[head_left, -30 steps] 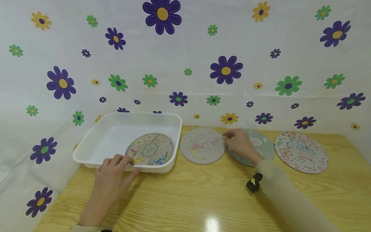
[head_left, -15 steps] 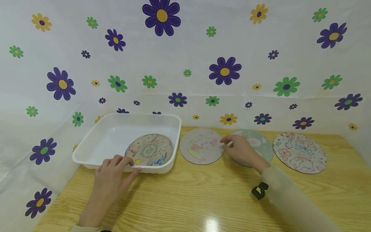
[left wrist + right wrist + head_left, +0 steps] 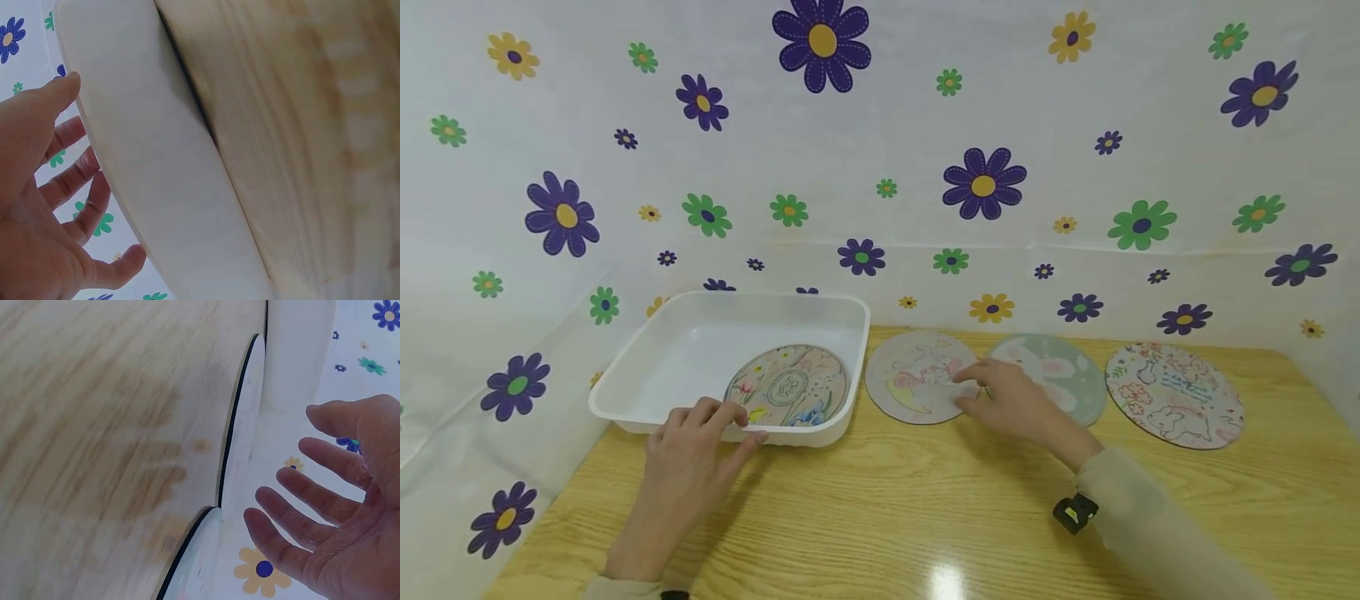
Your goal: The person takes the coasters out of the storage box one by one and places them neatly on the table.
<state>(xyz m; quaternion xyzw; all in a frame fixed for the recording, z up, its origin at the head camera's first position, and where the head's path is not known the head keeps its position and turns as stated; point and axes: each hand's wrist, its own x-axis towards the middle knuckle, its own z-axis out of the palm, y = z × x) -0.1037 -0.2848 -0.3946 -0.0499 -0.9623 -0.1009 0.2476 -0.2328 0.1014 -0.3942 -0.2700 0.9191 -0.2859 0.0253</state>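
A white plastic tray (image 3: 625, 377) stands at the left, with a round floral mat (image 3: 827, 375) leaning inside its front right corner. My left hand (image 3: 688, 458) holds the tray's near rim, thumb on the outside and fingers over the edge. Right of the tray lies a pale round mat (image 3: 898, 354) with a pink figure and yellow moon. Over its right edge hovers my right hand (image 3: 1018, 404), fingers spread and loosely bent, nothing between them. It partly covers a green round mat (image 3: 1078, 379). In the right wrist view, the hand (image 3: 337, 500) has its palm and fingers parted from the mats.
Another round mat (image 3: 1176, 396), white with bunnies and flowers, lies at the right of the row. The wooden table (image 3: 865, 525) extends toward me. Behind it hangs a white cloth (image 3: 895, 108) printed with daisies.
My right hand has moved left and slightly down, from the green mat's left edge to over the pale mat's right edge, uncovering more of the green mat. My left hand stays at the tray.
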